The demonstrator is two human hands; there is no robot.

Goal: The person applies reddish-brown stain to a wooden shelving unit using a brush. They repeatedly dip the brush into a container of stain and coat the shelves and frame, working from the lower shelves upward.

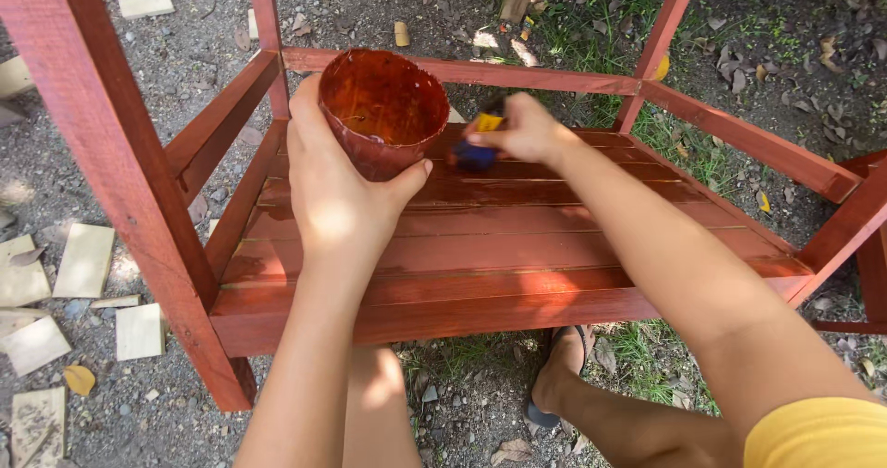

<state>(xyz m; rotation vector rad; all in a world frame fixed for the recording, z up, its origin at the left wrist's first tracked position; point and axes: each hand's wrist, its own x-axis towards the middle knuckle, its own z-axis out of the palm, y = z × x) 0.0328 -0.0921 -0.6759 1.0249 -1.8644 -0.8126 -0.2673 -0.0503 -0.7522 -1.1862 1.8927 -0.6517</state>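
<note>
yellow sleeve (822, 431) sits nearest me at bottom right, w/ bare legs and a sandalled foot (554, 385) below the frame's near edge. i see the left hand (337, 200) wrapped around a stain-coated cup (383, 108), fingers behind it, thumb pressed on its near side, held above the left part of the red slatted wood frame (517, 255). right hand (527, 131) is pinched shut on a small brush (480, 145) w/ yellow and blue parts, blurred, its tip touching the far slats just right of the cup. slats look wet and glossy near the brush. pale wood offcuts (83, 260) lie on gravel at left, grass (601, 24) at far right.
</note>
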